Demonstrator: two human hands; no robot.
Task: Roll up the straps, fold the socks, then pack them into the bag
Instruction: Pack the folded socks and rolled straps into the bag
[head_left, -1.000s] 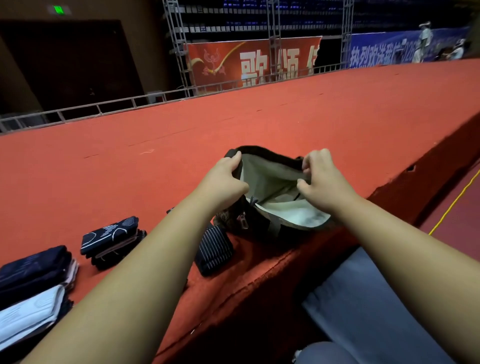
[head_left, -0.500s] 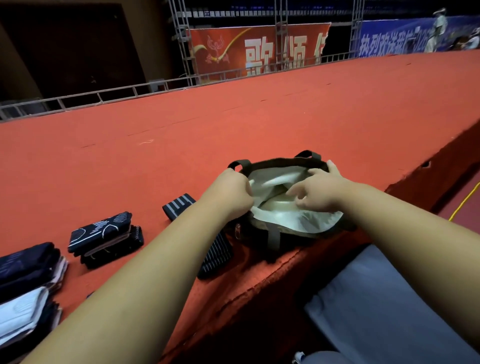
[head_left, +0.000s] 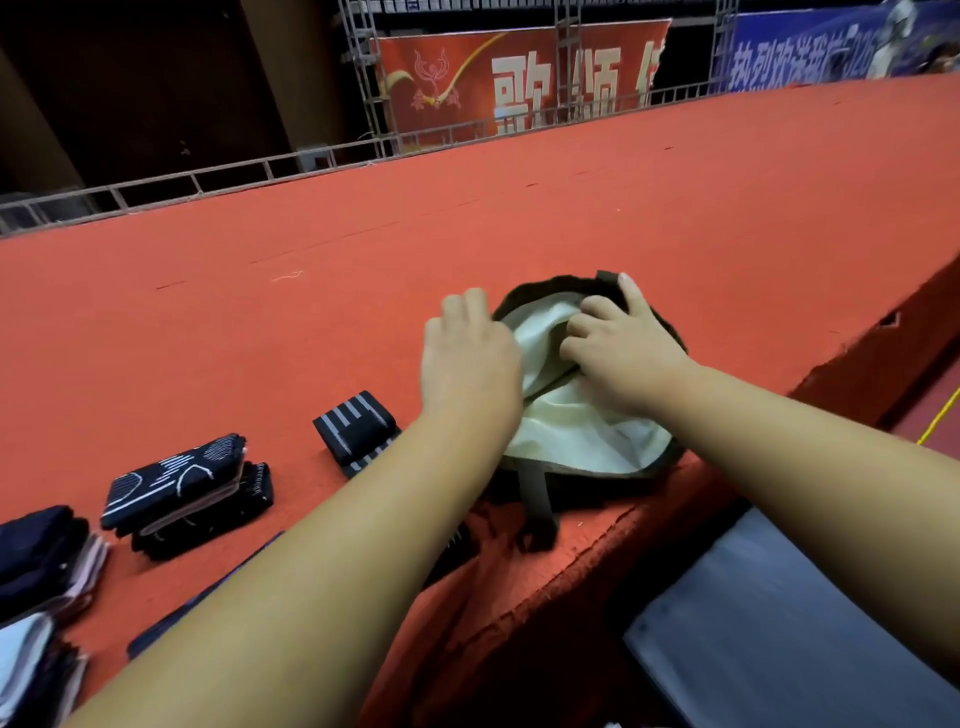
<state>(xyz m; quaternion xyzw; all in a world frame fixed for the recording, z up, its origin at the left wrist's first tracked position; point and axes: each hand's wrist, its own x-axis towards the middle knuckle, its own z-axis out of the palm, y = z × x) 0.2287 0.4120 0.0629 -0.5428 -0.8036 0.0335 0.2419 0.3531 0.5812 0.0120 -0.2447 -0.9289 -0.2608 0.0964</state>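
1. Red carpet covers a wide stage (head_left: 519, 208). Behind its far edge run a metal rail (head_left: 208, 179) and a red banner with white characters (head_left: 519, 78).
2. Close to the stage's front edge lies the dark fabric bag with a cream lining (head_left: 571, 441), its mouth open upward. One webbing handle (head_left: 537, 499) trails toward that edge.
3. The right hand (head_left: 623, 348) grips the bag's far side. One finger lies over the dark rim and the others are curled into the lining.
4. The left hand (head_left: 467, 364) is at the bag's left edge, its back toward the camera. Its blurred fingers are loosely extended and hold nothing that shows. I cannot tell whether it touches the lining.
5. A rolled black strap with grey stripes (head_left: 358, 434) sits on the carpet just left of the left forearm, near the bag.
6. Farther left stands a stack of folded dark socks with white line patterns (head_left: 182, 478).
7. At the left edge of the view is a pile of folded navy socks (head_left: 41, 551), partly cut off.
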